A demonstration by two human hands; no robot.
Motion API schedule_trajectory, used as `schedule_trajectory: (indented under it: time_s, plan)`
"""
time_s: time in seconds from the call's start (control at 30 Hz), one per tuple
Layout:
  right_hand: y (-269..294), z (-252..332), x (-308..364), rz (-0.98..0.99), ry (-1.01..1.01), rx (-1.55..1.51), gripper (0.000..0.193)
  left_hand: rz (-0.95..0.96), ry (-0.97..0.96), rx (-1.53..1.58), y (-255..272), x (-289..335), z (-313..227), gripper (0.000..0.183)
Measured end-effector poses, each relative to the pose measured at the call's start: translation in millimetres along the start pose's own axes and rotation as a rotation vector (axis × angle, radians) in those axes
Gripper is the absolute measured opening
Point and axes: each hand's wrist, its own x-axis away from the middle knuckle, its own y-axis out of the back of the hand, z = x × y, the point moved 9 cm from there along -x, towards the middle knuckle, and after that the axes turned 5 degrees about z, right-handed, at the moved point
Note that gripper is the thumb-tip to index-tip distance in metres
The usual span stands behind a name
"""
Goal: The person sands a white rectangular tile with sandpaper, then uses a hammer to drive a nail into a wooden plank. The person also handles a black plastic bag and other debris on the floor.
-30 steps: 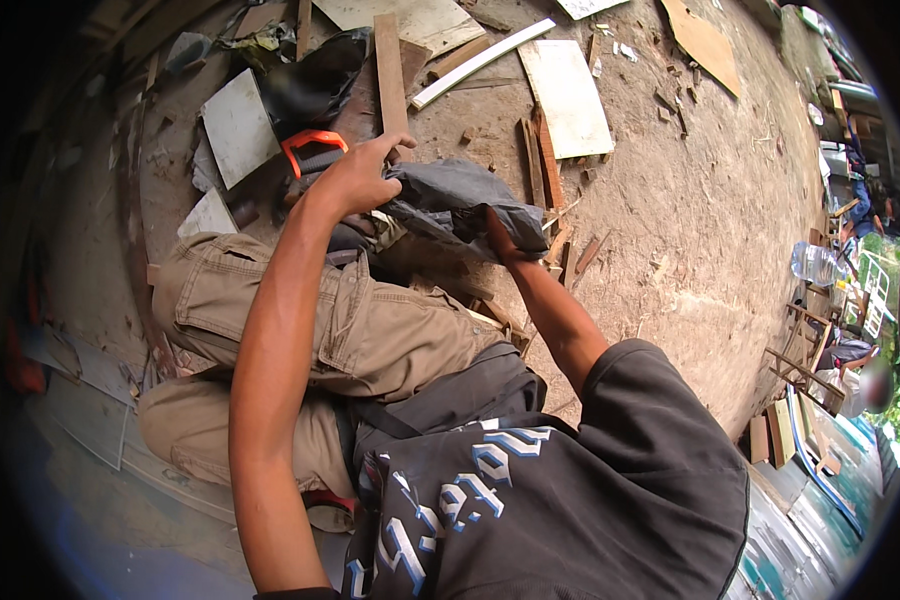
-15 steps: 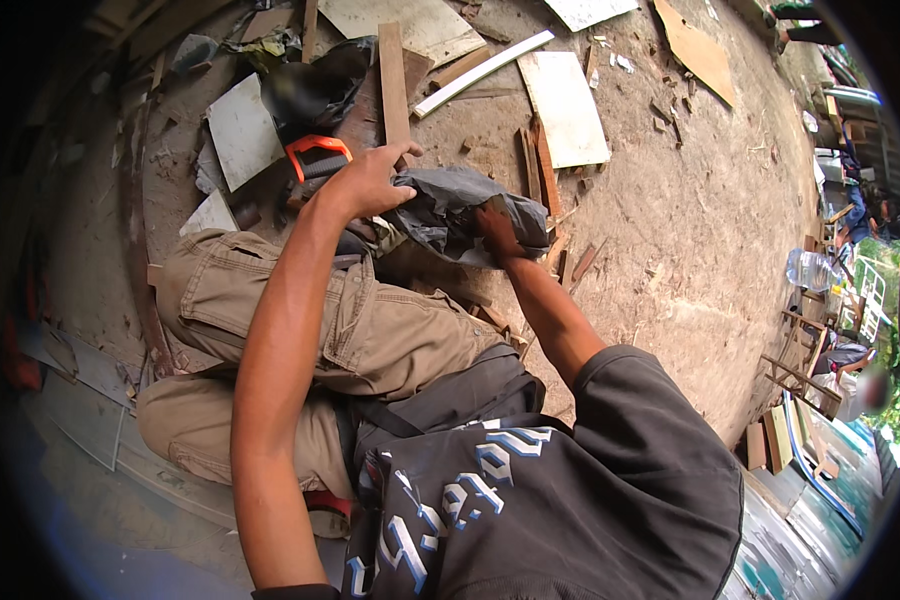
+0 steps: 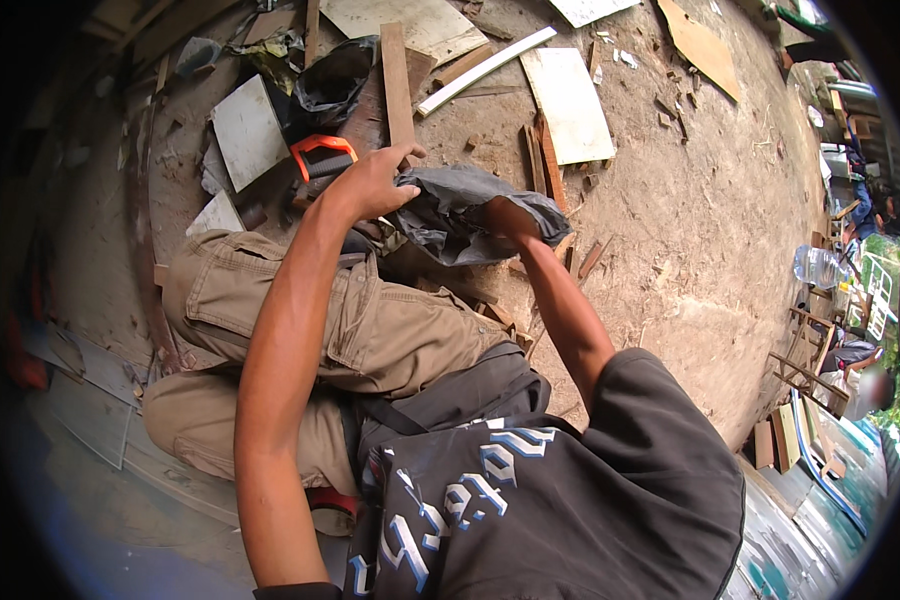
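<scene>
A black plastic bag point(image 3: 445, 225) is stretched between my two hands in front of my bent knee. My left hand point(image 3: 375, 182) grips the bag's left edge, thumb low and fingers curled near the lower end of a wooden plank point(image 3: 396, 85). My right hand point(image 3: 510, 220) reaches into the bag's mouth from the right; its fingers are hidden inside, so what they hold does not show. Just left of my left wrist lies an orange and black handle point(image 3: 322, 155), and behind it a second black plastic bag point(image 3: 335, 85).
White board pieces point(image 3: 570, 105) and a white strip point(image 3: 485, 72) lie on the dirt floor ahead. Thin wood offcuts point(image 3: 545, 160) are beside the bag. A brown panel point(image 3: 700, 45) lies at the far right. A clear water jug point(image 3: 817, 266) and wooden furniture stand along the right.
My right hand has pushed deeper into the bag and a little up and right, spreading its right side. My left hand keeps its grip, almost still.
</scene>
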Motion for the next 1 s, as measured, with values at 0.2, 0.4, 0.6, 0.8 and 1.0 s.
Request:
schedule_trajectory:
  time_s: [0.2, 0.4, 0.6, 0.8, 1.0]
  plan:
    - [83, -13, 66, -0.35, 0.248, -0.494, 0.022, -0.037, -0.037, -0.015, 0, -11, -12, 0.04]
    - [97, -26, 85, -0.406, 0.202, -0.556, 0.026, -0.036, -0.033, -0.122, -4, -17, -12, 0.037]
    - [72, -32, 84, -0.307, 0.219, -1.014, 0.016, -0.349, -0.429, -0.431, 9, 3, -87, 0.041]
    - [117, 21, 117, -0.118, 0.5, -1.635, 0.018, -0.309, -0.593, -0.242, 3, 11, -116, 0.039]
    - [134, 48, 129, -0.002, 0.538, -1.72, 0.028, -0.199, -0.406, 0.311, 13, 7, -101, 0.03]
